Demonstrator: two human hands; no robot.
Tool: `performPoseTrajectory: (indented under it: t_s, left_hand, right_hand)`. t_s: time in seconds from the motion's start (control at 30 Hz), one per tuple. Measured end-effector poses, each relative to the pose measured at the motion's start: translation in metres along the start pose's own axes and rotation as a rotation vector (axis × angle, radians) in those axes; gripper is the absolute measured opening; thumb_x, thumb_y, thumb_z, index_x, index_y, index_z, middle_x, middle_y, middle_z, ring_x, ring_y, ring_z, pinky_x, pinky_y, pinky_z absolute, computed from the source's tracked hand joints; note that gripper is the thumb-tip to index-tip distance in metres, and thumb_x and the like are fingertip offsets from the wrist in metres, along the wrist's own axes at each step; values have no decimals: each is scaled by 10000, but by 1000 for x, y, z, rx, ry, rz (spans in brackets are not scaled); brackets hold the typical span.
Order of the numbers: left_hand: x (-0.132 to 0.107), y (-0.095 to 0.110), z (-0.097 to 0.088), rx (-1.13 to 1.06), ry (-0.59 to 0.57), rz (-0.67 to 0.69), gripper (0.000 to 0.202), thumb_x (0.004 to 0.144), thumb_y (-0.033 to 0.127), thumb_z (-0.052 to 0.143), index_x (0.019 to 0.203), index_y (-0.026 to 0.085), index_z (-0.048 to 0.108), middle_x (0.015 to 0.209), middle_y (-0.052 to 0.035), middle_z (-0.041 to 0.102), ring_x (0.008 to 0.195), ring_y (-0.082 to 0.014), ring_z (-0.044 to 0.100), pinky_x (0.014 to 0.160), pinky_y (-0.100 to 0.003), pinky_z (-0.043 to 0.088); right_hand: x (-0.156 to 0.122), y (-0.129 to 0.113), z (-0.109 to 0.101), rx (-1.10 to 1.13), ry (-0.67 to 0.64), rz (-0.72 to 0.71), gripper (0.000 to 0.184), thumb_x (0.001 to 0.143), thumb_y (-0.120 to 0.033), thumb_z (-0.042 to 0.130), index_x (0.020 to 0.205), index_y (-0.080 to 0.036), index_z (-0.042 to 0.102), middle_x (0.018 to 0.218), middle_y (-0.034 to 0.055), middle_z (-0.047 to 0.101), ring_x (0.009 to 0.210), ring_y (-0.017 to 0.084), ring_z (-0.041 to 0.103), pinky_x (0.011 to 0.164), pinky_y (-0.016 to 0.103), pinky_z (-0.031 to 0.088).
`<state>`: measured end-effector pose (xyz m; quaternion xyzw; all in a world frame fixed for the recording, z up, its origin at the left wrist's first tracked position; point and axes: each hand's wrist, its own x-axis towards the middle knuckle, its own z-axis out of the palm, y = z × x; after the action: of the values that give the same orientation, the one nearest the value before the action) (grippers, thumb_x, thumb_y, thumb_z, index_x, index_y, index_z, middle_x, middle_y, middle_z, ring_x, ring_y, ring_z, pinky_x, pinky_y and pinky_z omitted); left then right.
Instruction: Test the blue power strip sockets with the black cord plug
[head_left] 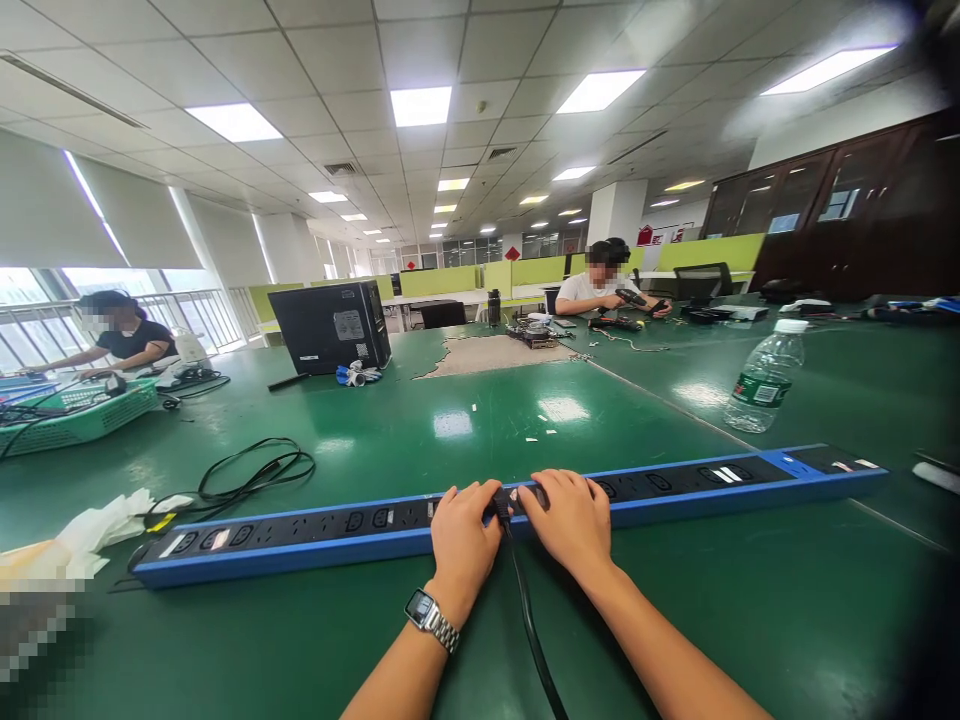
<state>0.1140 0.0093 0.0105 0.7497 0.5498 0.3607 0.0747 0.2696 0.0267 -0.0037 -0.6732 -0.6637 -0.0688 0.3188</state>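
A long blue and black power strip (675, 485) lies across the green table (465, 420) in front of me. My left hand (463, 535), with a metal watch on its wrist, rests on the strip's middle, fingers curled over it. My right hand (570, 520) lies right beside it with fingers bent over the strip. Between the two hands sits a black plug (501, 505) whose black cable (532, 630) runs down toward me. Both hands touch the plug; the fingertips are hidden behind the knuckles.
A water bottle (763, 378) stands at the right. A coiled black cable (251, 475) and crumpled white paper (105, 525) lie at the left, with a green basket (82, 415) beyond. A black computer case (330, 325) stands further back. Two other people sit at the table's far side.
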Motion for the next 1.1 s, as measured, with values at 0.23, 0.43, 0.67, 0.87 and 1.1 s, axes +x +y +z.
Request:
performPoseTrajectory:
  t_s: [0.23, 0.43, 0.67, 0.87, 1.1]
  left_hand:
    - [4, -1, -5, -258, 149, -132, 307, 850, 372, 601, 1122, 252, 680, 893, -13, 749, 772, -172, 664, 835, -319, 523]
    - [3, -5, -13, -350, 152, -100, 327, 851, 401, 588, 1092, 206, 690, 831, -8, 730, 716, -156, 640, 696, -249, 516]
    - [-5, -28, -30, -283, 139, -107, 339, 824, 370, 619, 1101, 188, 692, 865, -24, 741, 757, -172, 666, 739, -265, 531]
    - [-18, -60, -59, -184, 133, -131, 377, 819, 421, 608, 1099, 181, 686, 909, -44, 752, 790, -191, 683, 765, -285, 537]
    - [-25, -79, -82, -157, 126, -169, 427, 815, 476, 575, 1087, 160, 669, 889, -48, 745, 789, -196, 686, 762, -281, 531]
  right_hand:
    - [0, 1, 1, 11, 13, 6, 316, 895, -405, 484, 1010, -204, 699, 1123, 71, 701, 1136, 263, 526, 1002, 441, 242]
    - [0, 1, 1, 30, 17, 10, 317, 895, -406, 474, 1001, -210, 699, 1118, 72, 699, 1121, 258, 527, 1008, 440, 238]
    - [0, -2, -3, 33, -4, 24, 307, 897, -399, 490, 1008, -204, 700, 1116, 68, 702, 1134, 258, 535, 1007, 445, 255]
    - [0, -3, -6, 29, -18, 31, 296, 901, -395, 494, 997, -204, 699, 1111, 61, 704, 1132, 252, 538, 1010, 441, 259]
    - [0, -4, -6, 35, -21, 36, 296, 898, -393, 503, 998, -197, 700, 1102, 59, 706, 1125, 246, 546, 1013, 446, 263]
